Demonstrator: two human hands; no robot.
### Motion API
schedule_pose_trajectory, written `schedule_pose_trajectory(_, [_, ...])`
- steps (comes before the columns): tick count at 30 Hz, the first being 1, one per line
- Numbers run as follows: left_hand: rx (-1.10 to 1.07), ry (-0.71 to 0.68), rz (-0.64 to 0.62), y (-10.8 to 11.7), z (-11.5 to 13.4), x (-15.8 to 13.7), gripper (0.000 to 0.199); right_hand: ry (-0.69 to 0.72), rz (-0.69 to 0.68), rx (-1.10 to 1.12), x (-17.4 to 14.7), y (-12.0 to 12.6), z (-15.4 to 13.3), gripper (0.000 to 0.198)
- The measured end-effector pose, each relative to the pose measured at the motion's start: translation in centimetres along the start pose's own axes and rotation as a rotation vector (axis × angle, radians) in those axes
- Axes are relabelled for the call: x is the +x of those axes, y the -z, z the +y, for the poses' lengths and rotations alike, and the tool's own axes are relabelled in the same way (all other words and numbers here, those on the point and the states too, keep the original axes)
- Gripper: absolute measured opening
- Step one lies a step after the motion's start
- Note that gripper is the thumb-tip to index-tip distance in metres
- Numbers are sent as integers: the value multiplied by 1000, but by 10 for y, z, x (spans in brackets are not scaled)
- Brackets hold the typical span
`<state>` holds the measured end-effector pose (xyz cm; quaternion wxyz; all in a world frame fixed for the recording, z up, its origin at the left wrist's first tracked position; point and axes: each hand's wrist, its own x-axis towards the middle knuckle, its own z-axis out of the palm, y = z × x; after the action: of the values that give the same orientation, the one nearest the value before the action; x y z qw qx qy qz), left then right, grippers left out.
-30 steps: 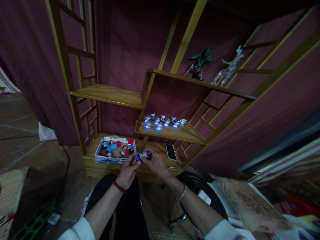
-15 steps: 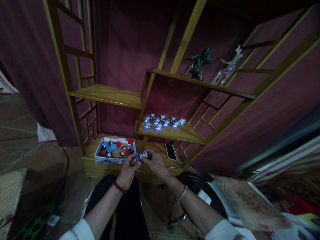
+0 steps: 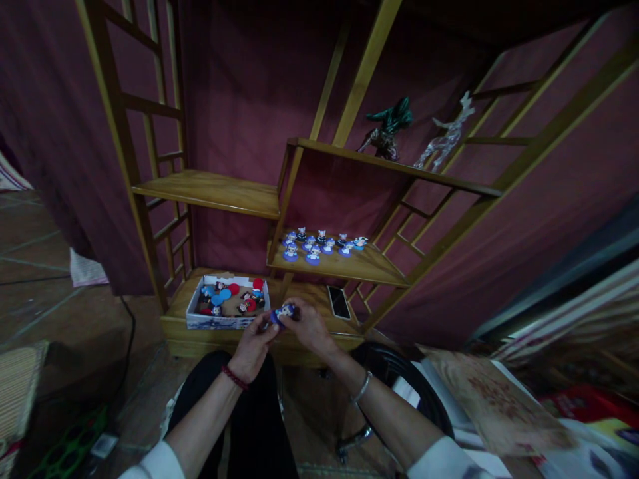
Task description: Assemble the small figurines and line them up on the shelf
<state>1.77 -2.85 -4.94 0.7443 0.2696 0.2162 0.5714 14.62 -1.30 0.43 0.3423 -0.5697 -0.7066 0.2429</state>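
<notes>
A small purple-and-white plastic figurine on a round purple base (image 3: 283,314) is held between the two hands, above the front edge of the yellow-brown wooden bottom shelf (image 3: 307,291). The base is pinched by the left hand (image 3: 255,338), thumb and fingers nearly closed on it; the upper part is gripped by the bent fingers of the right hand (image 3: 308,326). Part of the figurine is covered by the fingers.

Immediately left of the left hand, an open white cardboard box with a patterned front wall (image 3: 219,322) is placed on the bottom shelf. Red, blue and black plastic figurines (image 3: 248,303) are scattered inside, some tipped over with their round bases exposed. On the right, a dark-screened phone with a white border (image 3: 339,303) is laid flat near the right hand.

The space behind the hands is partly roofed by a raised wooden middle shelf (image 3: 344,267). Purple-based figurines (image 3: 313,255) are stood close together on it, with three black-and-white figurines (image 3: 322,236) at the rear and a light-blue one (image 3: 360,243) at the right end. Higher up, a dark green and brown statuette (image 3: 387,130) and a clear, deer-shaped ornament (image 3: 444,138) are carried by a wooden upper shelf (image 3: 424,174). The unit is backed by a dark purple-red curtain (image 3: 239,120).
</notes>
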Motion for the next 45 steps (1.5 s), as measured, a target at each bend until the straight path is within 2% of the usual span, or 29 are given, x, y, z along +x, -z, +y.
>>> schedule_pose_trajectory(9, [-88, 51, 7, 0, -2, 0, 26, 145, -64, -116, 0, 9, -8, 20])
schedule_pose_trajectory(14, [-117, 81, -25, 0, -5, -1, 22, 173, -127, -129, 0, 16, -12, 24])
schedule_pose_trajectory(28, [-162, 113, -57, -1, -11, -1, 21, 284, -188, -202, -1, 30, -15, 25])
schedule_pose_trajectory(38, [-137, 79, -49, -17, -8, 7, 28, 183, -82, -132, -5, 33, -6, 42])
schedule_pose_trajectory(42, [-143, 80, -54, -20, -11, 9, 28, 148, -21, -50, -7, 32, 1, 40])
schedule_pose_trajectory(45, [-141, 81, -53, -23, -14, 10, 26, 129, 27, -23, -7, 31, 6, 32])
